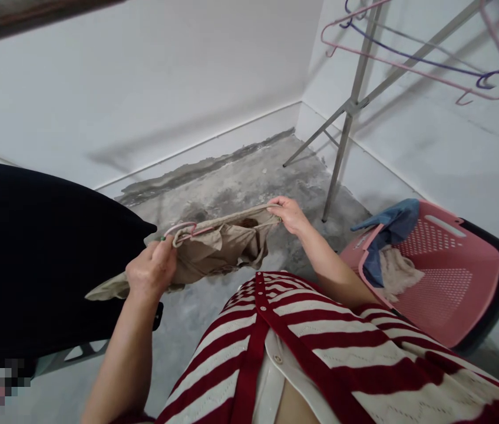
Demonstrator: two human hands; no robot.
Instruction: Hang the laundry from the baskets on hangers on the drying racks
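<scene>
A khaki garment (205, 259) hangs stretched sideways in front of my body, its upper edge pulled nearly straight. At its left end my left hand (152, 265) is closed on the fabric, beside a pink hanger (181, 228) whose hook and part of its frame show at the cloth. My right hand (290, 215) pinches the other end of the same edge between thumb and fingers. The garment's lower part hangs in loose folds, and its exact kind is unclear. Most of the hanger is hidden by the cloth and my left hand.
On the right a pink laundry basket (483, 259) holds a blue cloth (393, 221) and a pale cloth (397, 274). Pink and purple hangers (417, 65) hang from a metal rack (353, 106). A black surface (46, 253) fills the left side. A pole crosses the upper left.
</scene>
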